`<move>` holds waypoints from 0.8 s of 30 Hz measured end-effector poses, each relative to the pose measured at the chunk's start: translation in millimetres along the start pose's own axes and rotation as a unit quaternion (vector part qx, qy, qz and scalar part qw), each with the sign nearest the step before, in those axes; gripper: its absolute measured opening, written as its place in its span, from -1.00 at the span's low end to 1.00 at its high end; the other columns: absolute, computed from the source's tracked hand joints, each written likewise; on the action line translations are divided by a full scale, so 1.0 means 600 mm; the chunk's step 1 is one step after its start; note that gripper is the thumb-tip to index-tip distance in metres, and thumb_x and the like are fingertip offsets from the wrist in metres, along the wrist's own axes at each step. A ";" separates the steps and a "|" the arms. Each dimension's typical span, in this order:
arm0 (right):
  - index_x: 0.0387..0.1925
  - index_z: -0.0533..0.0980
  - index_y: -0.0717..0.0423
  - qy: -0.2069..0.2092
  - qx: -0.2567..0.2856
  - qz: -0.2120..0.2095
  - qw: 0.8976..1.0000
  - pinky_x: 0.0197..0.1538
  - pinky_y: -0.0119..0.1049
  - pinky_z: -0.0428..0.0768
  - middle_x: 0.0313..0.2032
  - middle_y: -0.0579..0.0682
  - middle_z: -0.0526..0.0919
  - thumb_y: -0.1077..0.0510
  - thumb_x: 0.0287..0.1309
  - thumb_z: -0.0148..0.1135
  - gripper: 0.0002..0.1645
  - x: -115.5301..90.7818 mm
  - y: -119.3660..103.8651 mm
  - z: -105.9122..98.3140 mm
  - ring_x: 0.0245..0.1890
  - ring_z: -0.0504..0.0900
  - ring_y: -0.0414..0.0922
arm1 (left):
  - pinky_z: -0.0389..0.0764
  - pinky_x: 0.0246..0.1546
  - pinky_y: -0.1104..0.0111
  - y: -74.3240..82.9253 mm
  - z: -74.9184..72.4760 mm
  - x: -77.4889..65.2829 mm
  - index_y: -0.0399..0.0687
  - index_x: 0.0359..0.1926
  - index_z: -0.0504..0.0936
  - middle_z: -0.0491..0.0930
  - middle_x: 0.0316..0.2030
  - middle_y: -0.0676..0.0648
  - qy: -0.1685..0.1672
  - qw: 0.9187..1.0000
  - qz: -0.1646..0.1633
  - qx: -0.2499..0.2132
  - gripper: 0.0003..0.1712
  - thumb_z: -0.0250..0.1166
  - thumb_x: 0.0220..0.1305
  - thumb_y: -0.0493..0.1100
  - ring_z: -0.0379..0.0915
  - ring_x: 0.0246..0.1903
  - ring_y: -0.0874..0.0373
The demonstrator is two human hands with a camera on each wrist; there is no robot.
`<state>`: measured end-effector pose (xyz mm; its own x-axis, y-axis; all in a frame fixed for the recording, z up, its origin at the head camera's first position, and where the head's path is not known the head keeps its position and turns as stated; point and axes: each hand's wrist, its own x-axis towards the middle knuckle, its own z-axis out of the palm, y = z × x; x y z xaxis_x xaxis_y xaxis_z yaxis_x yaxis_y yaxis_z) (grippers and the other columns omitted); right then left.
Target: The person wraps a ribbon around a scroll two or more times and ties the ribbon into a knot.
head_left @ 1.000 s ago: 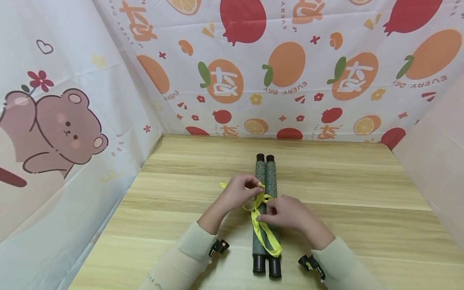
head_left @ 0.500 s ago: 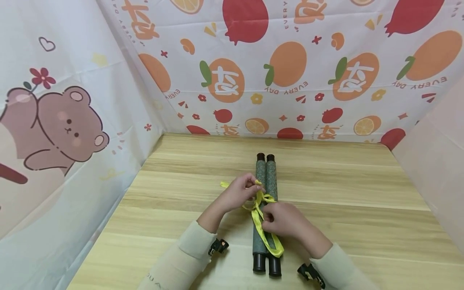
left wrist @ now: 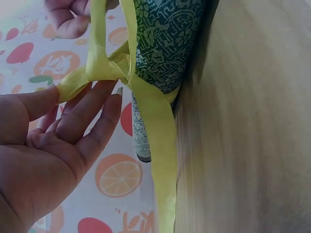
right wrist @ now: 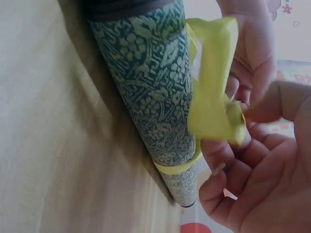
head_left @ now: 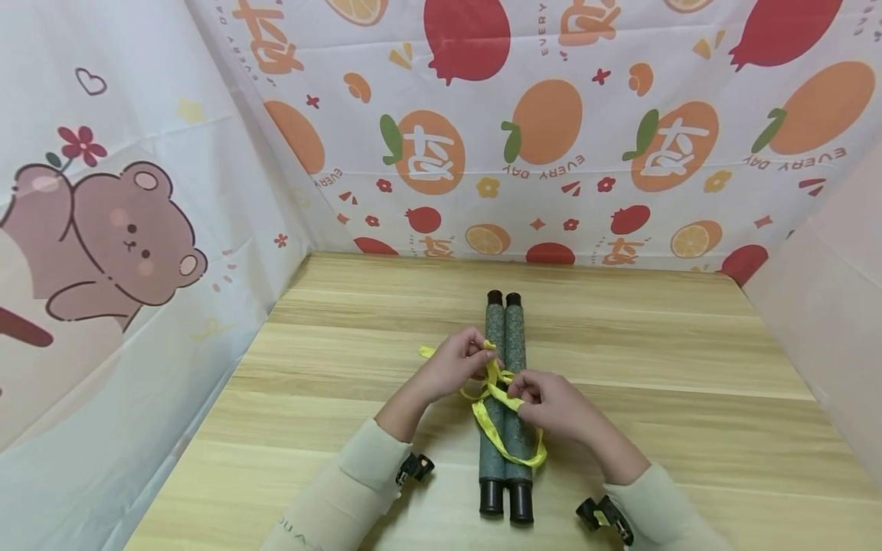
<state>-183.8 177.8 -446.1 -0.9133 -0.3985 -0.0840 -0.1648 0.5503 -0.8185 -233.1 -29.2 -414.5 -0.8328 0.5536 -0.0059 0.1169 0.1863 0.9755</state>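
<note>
A rolled scroll (head_left: 515, 337) in green patterned cloth, its two rolls side by side with dark end knobs, lies lengthwise on the table. Yellow ribbon (head_left: 491, 432) passes round its middle and crosses itself on top. My left hand (head_left: 451, 367) pinches one part of the ribbon between thumb and fingers, at the scroll's left side; the left wrist view shows a strand (left wrist: 158, 126) hanging down past the scroll. With thumb and fingertips, my right hand (right wrist: 272, 179) pinches another length of ribbon over the right roll. A ribbon loop droops across the scroll's near half.
The scroll rests on a light wood-grain table (head_left: 331, 459). A fruit-printed cloth (head_left: 524, 199) hangs along the back, and a bear-printed cloth (head_left: 227, 176) covers the left side. One ribbon end (head_left: 427, 351) sticks out left of my left hand.
My right hand has shifted slightly right and away from the scroll's near end, drawing a ribbon length taut from the crossing. The drooping loop has changed shape. My left hand has barely moved.
</note>
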 end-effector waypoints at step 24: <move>-0.44 0.67 -0.10 0.065 -0.007 0.019 0.998 -0.43 -0.24 0.48 -0.47 0.04 0.68 -0.23 0.09 0.24 -0.67 0.026 0.052 -0.028 -0.50 0.46 -0.12 | 0.53 -0.08 -0.18 -0.016 0.001 0.006 -0.46 -0.21 0.28 0.55 -0.13 -0.56 -0.019 0.998 0.007 -0.064 -0.84 -0.01 0.38 -0.35 0.55 -0.18 -0.29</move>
<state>-209.4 200.9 -463.5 -0.9596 -0.2785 -0.0403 -0.1326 0.5739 -0.8081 -236.8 -28.9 -424.2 -0.8097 0.5869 0.0027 0.0574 0.0746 0.9956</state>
